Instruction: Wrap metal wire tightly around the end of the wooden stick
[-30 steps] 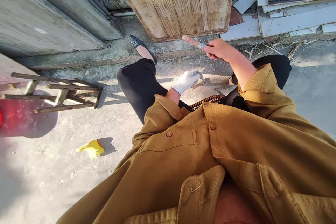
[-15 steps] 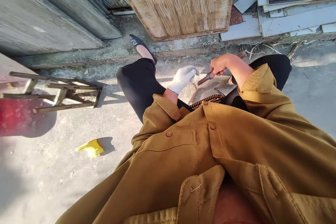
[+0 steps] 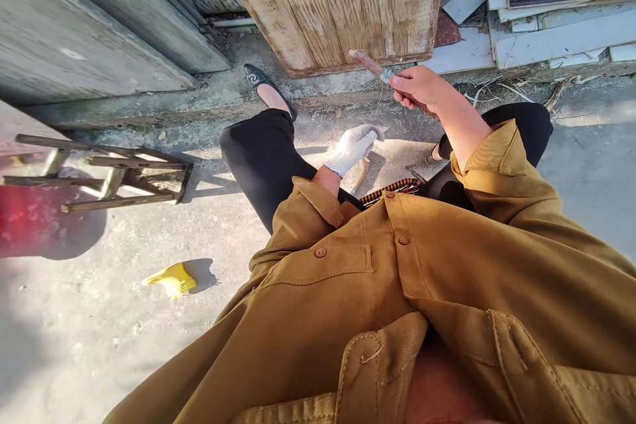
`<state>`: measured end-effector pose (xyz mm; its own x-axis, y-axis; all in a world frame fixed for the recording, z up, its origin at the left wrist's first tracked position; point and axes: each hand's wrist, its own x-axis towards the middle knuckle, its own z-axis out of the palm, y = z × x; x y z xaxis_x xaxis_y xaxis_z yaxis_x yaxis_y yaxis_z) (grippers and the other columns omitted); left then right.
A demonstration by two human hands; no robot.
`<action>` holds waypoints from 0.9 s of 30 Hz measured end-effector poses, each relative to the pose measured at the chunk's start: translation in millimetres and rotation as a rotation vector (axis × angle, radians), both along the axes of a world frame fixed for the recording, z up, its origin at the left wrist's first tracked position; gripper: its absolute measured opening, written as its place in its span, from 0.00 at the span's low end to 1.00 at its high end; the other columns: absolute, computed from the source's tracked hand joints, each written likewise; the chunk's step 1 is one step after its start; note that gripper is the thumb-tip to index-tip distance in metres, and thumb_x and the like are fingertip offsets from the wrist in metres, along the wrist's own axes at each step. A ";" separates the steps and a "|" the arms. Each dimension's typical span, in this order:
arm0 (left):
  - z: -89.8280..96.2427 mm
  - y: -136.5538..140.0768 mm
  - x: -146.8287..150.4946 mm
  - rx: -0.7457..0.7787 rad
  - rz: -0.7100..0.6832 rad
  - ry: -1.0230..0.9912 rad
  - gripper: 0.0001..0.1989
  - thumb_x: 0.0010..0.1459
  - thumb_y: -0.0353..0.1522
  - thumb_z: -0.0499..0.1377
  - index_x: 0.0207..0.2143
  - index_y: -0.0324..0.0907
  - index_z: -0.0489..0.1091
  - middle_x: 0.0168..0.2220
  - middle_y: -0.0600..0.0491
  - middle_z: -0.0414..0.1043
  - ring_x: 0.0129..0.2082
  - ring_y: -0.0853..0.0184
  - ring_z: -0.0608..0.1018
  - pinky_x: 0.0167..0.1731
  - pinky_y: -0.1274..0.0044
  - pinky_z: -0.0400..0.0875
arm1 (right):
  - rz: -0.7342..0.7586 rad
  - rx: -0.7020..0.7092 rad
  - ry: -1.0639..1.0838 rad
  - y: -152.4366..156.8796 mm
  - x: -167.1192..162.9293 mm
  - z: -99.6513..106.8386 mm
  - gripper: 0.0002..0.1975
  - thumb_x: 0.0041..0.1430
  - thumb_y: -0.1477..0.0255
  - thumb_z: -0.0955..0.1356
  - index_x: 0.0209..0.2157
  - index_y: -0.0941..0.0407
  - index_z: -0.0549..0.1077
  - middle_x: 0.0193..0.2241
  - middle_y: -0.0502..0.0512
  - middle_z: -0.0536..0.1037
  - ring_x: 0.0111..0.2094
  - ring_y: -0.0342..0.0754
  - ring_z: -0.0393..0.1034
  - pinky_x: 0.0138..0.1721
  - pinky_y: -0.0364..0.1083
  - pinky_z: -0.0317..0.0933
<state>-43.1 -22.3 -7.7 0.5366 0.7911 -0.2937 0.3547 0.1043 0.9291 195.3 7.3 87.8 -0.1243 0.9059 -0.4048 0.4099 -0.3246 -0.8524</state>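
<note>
My right hand (image 3: 416,89), bare, is closed round a brown wooden stick (image 3: 366,62). Silvery wire (image 3: 385,75) is wound about the stick just beyond the fingers. From that winding a thin strand runs down to my left hand (image 3: 352,148), which wears a white knitted glove and pinches the strand between thumb and fingers. Below the glove lies a pale wooden piece (image 3: 361,174), partly covered by the hand. An orange-and-black woven band (image 3: 392,191) shows between my legs, mostly hidden by the shirt.
A plank panel (image 3: 342,6) stands ahead beside a low concrete step. Stacked boards (image 3: 556,40) lie at the right. At the left are a wooden stool on its side (image 3: 124,175) and a blurred red object (image 3: 44,222). A yellow thing (image 3: 173,279) lies on the concrete.
My right hand has risen forward and turned the stick, whose tip now points toward the plank panel. The wire winding and strand now show. My left hand has moved slightly right.
</note>
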 end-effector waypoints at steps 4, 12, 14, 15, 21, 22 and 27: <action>-9.4 -1.7 -0.8 0.017 -0.112 -0.019 0.12 0.68 0.36 0.57 0.39 0.41 0.80 0.21 0.58 0.62 0.22 0.68 0.64 0.27 0.75 0.55 | 0.042 0.022 -0.306 10.4 0.5 -19.3 0.20 0.76 0.59 0.75 0.31 0.54 0.72 0.22 0.53 0.73 0.28 0.48 0.71 0.33 0.46 0.64; -4.8 -0.5 -4.0 0.046 -0.076 0.008 0.12 0.66 0.35 0.57 0.36 0.40 0.80 0.20 0.59 0.62 0.22 0.69 0.65 0.27 0.75 0.56 | 0.599 -0.183 -0.827 4.1 -10.8 -29.8 0.14 0.73 0.69 0.77 0.34 0.64 0.83 0.28 0.57 0.79 0.39 0.52 0.79 0.46 0.50 0.67; 0.6 1.6 -5.9 0.053 -0.014 -0.003 0.11 0.65 0.34 0.58 0.35 0.40 0.79 0.20 0.58 0.64 0.23 0.69 0.66 0.28 0.76 0.57 | 0.748 -0.277 -0.749 1.5 -9.5 -36.0 0.16 0.75 0.68 0.77 0.34 0.65 0.83 0.25 0.53 0.76 0.34 0.45 0.76 0.42 0.46 0.64; 2.1 2.6 -6.6 0.048 0.011 -0.008 0.11 0.65 0.34 0.58 0.34 0.40 0.79 0.20 0.57 0.64 0.23 0.69 0.66 0.28 0.76 0.58 | 0.797 -0.307 -0.694 0.9 -8.3 -39.4 0.16 0.75 0.68 0.77 0.34 0.66 0.83 0.25 0.51 0.75 0.31 0.42 0.73 0.40 0.45 0.63; -2.9 5.3 -2.3 -0.031 0.132 -0.013 0.07 0.64 0.32 0.63 0.32 0.42 0.77 0.21 0.56 0.67 0.21 0.69 0.68 0.25 0.76 0.61 | 0.920 -0.294 -0.174 -1.4 -3.7 -27.9 0.16 0.74 0.78 0.75 0.28 0.63 0.79 0.20 0.44 0.69 0.23 0.35 0.64 0.31 0.37 0.57; -3.7 4.7 -0.8 -0.046 0.154 -0.006 0.07 0.65 0.32 0.63 0.31 0.43 0.76 0.21 0.57 0.66 0.20 0.68 0.67 0.25 0.76 0.60 | 0.892 -0.242 -0.088 -1.6 -2.8 -21.5 0.17 0.76 0.78 0.73 0.28 0.61 0.78 0.19 0.44 0.69 0.22 0.36 0.63 0.30 0.38 0.57; 0.1 -1.5 4.8 -0.044 0.079 -0.014 0.12 0.71 0.30 0.56 0.36 0.41 0.78 0.18 0.58 0.64 0.20 0.69 0.64 0.26 0.76 0.58 | 0.270 0.067 -0.043 3.6 4.3 -11.5 0.21 0.81 0.59 0.71 0.33 0.56 0.74 0.23 0.48 0.74 0.24 0.41 0.63 0.30 0.41 0.61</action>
